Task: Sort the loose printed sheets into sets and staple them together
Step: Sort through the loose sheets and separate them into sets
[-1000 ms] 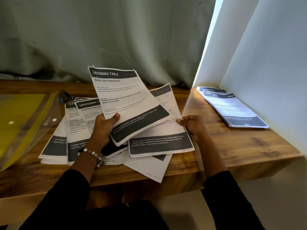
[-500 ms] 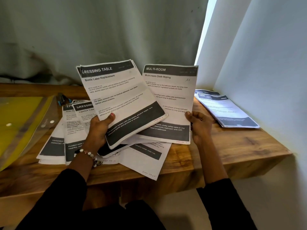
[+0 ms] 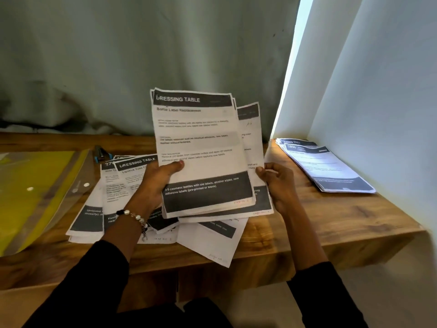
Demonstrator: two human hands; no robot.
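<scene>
A bundle of sheets headed "DRESSING TABLE" (image 3: 198, 147) is gripped upright by the left hand (image 3: 155, 183), thumb on its face. A second sheet (image 3: 254, 147) behind it is pinched at its right edge by the right hand (image 3: 275, 183). Loose sheets (image 3: 113, 185) are spread beneath on the wooden desk (image 3: 331, 216), one overhanging the front edge. A finished stack (image 3: 324, 166) is kept by the wall. A yellow plastic folder (image 3: 35, 185) is laid at the left; its contents cannot be told.

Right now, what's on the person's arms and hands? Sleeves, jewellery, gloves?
Both arms wear long black sleeves: the left sleeve ends short of the wrist, and the right sleeve likewise leaves the forearm bare. The left wrist carries a bead bracelet of white pearl-like beads with a few dark ones. The left hand and right hand are bare: no gloves, no rings visible.
</scene>
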